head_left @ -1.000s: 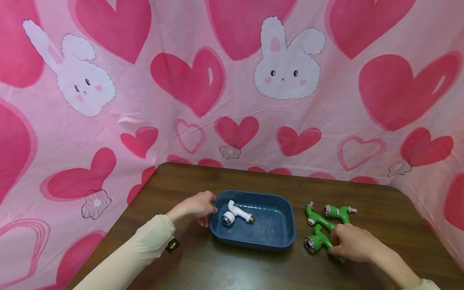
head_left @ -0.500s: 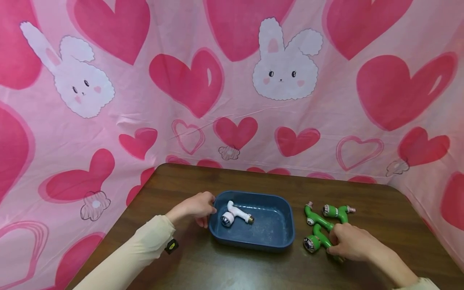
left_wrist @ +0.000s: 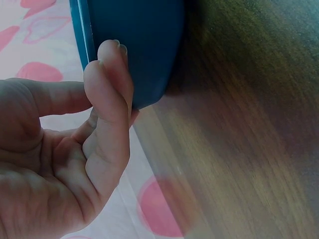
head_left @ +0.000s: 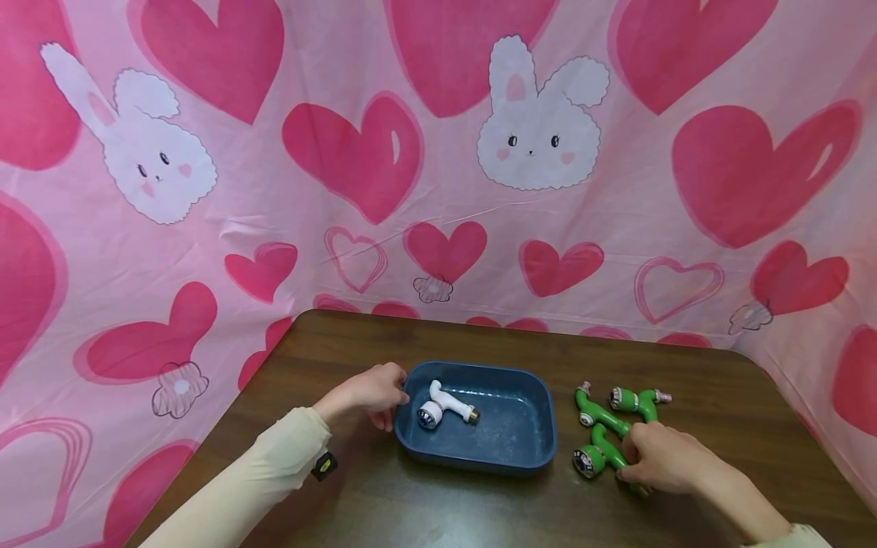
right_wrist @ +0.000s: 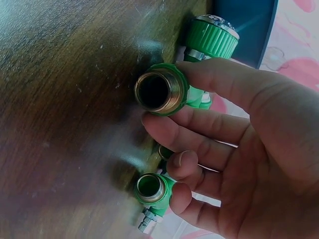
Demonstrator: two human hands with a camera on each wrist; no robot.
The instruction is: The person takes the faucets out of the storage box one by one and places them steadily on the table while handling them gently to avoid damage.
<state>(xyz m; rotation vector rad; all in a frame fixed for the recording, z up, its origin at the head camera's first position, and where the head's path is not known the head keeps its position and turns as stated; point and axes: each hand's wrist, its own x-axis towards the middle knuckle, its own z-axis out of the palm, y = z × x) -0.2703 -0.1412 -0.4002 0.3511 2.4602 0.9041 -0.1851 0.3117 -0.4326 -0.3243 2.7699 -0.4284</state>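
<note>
A dark blue rectangular plastic basin (head_left: 510, 434) stands mid-table with one white tap (head_left: 448, 403) lying in its left part. At its left end my left hand (head_left: 373, 392) pinches the rim, thumb and curled fingers meeting there in the left wrist view. To the right of the basin lie three green taps. My right hand (head_left: 668, 457) holds the nearest green tap (head_left: 603, 455) between thumb and fingers, close to its brass threaded end (right_wrist: 159, 92). Behind it are a second green tap (head_left: 594, 411) and a third green tap (head_left: 640, 399), right by the knuckles.
Everything rests on a brown wood-grain table (head_left: 384, 495) with rounded far corners. Pink cloth (head_left: 445, 183) with hearts and rabbits hangs behind and along both sides. A small black object (head_left: 325, 465) shows at the left sleeve cuff.
</note>
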